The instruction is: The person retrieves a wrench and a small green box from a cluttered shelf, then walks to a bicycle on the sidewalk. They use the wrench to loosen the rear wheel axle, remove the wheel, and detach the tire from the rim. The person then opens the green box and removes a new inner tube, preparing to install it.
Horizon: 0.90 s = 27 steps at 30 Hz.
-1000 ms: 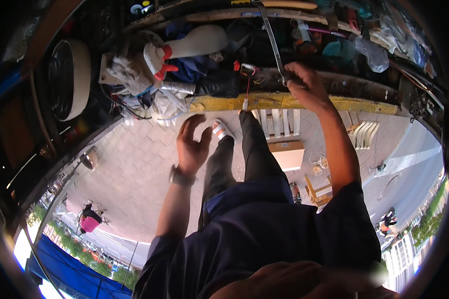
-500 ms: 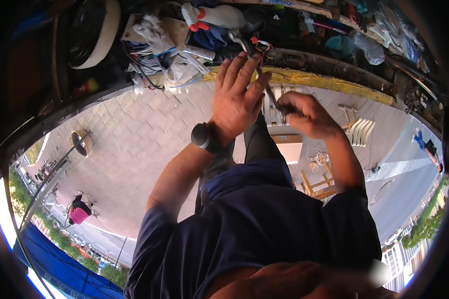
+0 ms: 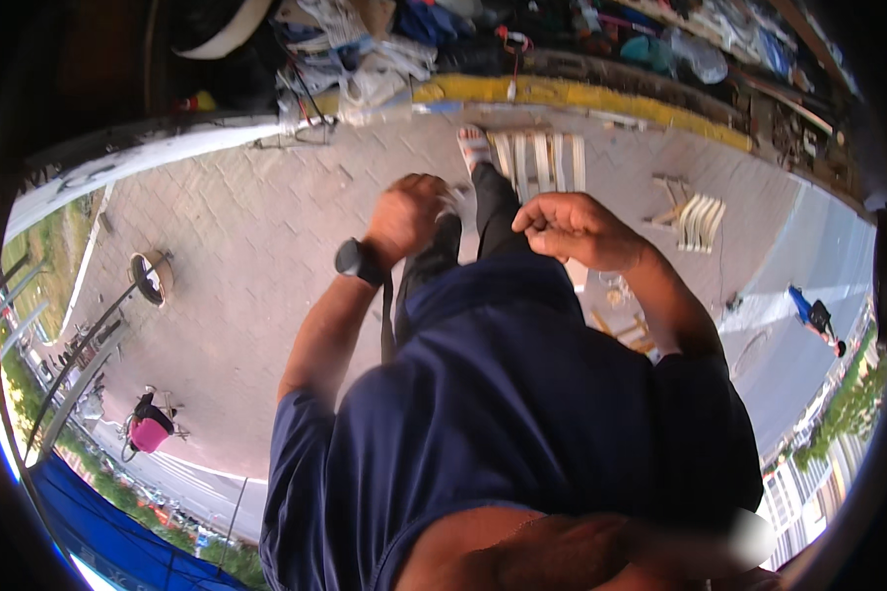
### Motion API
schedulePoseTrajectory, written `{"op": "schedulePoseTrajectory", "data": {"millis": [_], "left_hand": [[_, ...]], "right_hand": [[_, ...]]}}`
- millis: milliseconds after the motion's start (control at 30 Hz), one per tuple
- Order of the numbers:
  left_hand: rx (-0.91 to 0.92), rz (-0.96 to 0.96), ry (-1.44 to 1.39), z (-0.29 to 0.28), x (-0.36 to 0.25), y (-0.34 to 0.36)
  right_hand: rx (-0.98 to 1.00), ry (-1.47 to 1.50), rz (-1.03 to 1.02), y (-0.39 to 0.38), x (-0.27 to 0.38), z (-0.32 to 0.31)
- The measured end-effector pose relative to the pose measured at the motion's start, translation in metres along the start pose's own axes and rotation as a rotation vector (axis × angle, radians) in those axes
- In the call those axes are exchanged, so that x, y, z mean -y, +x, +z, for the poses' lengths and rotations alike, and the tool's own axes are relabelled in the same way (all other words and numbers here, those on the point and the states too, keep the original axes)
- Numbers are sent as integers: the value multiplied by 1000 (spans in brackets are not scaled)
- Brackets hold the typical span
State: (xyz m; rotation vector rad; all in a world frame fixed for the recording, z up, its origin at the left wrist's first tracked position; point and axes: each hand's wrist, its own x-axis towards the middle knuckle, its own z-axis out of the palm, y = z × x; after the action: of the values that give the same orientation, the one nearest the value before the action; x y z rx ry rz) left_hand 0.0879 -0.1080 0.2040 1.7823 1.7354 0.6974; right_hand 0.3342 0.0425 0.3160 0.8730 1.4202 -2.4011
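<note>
My left hand (image 3: 404,219), with a dark watch (image 3: 355,259) on its wrist, is closed in front of my left thigh. A blurred silvery piece, apparently the wrench (image 3: 453,200), sticks out beside its fingers; most of it is hidden. Over my other leg, my right hand (image 3: 583,232) hangs with loosely bent fingers. Nothing shows between its thumb and fingers. Both hands are apart from each other and from the cluttered bench.
A cluttered bench with a yellow edge (image 3: 581,94) runs ahead, holding bags and cables. Slatted stools (image 3: 700,222) stand on the paving (image 3: 237,246) at right. A round planter (image 3: 152,277) stands left. One person (image 3: 150,428) in pink is left, another (image 3: 816,313) far right.
Both hands have drawn back from the bench toward my body. My right hand has let go of the wrench, and my left hand has lowered and closed. My sandalled foot now shows.
</note>
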Motion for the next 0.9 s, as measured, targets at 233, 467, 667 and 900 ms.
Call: {"op": "schedulePoseTrajectory", "data": {"millis": [233,467,667,900], "left_hand": [[-16,-711,-126,31,107,-163],[-145,-1040,-200,42,147,-315],[-327,-1162,-252,45,112,-341],[-492,-1142,-326,62,88,-270]], "right_hand": [[-168,66,119,-37,-55,53],[-178,2,104,-22,-43,71],[-203,-129,48,-4,2,48],[-422,-500,-204,-1,115,-34]]}}
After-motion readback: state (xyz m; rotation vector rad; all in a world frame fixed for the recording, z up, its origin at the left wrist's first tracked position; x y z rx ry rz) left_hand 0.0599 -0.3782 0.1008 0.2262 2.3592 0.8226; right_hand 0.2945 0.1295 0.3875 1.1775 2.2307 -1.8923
